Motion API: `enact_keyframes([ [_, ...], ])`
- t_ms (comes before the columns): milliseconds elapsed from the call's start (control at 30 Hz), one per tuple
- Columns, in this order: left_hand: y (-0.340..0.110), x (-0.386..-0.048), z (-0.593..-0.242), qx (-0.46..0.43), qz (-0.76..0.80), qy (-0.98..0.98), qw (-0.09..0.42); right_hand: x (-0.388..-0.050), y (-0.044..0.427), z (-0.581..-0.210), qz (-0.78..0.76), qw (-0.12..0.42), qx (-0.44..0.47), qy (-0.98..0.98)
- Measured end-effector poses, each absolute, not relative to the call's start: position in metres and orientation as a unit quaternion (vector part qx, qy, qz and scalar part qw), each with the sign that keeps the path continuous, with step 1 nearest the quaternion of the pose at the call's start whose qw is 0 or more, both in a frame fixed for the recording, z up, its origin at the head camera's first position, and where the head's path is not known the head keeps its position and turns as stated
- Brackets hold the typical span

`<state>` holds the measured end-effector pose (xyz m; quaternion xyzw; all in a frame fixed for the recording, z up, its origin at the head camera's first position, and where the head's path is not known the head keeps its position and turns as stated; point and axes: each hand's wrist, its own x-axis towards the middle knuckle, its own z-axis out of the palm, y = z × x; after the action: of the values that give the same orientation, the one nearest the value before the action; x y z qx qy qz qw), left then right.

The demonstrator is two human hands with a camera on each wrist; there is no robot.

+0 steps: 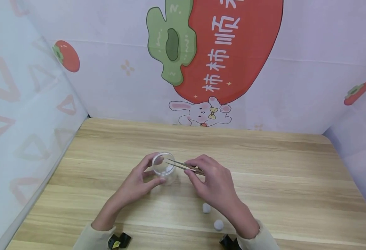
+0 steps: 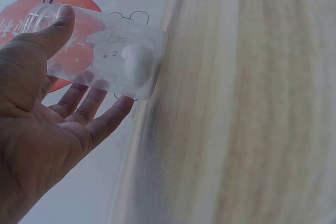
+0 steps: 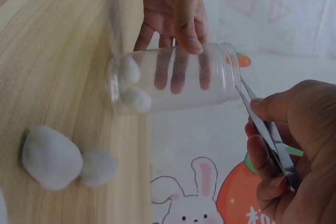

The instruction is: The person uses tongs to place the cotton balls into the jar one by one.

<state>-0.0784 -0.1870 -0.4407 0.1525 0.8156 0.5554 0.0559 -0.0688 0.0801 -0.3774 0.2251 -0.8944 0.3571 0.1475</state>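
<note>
My left hand [image 1: 134, 184] holds a clear plastic jar [image 3: 202, 100] upright on the table, thumb on one side and fingers round the other. Inside, at the bottom, lie two white cotton balls [image 3: 136, 99], seen through the wall in the right wrist view. My right hand [image 1: 217, 182] pinches metal tweezers [image 3: 269, 135]. Their tips stand apart at the jar's open mouth, with nothing visible between them. Nearer the body, a cotton ball [image 1: 206, 208] and another cotton ball [image 1: 218, 225] lie on the table below the right hand.
The wood-grain table [image 1: 279, 166] is bordered at the back by a printed cloth [image 1: 107, 90] with a big red fruit and a rabbit. Another cloth [image 1: 29, 104] hangs along the left side. A dark wrist device [image 1: 120, 240] sits at the left sleeve.
</note>
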Motion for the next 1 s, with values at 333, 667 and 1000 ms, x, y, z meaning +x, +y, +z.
enact_keyframes([
  [333,-0.187,-0.078,-0.441,0.156,0.554,0.816,0.054,-0.061,0.092,-0.380,0.349,0.154,0.209,-0.900],
  [667,-0.190,-0.077,-0.442,0.150,0.555,0.816,0.054,-0.044,0.118,-0.399,0.355,0.161,0.176,-0.904],
  [1000,-0.189,-0.080,-0.443,0.158,0.555,0.815,0.052,-0.009,0.145,-0.420,0.348,0.176,0.129,-0.912],
])
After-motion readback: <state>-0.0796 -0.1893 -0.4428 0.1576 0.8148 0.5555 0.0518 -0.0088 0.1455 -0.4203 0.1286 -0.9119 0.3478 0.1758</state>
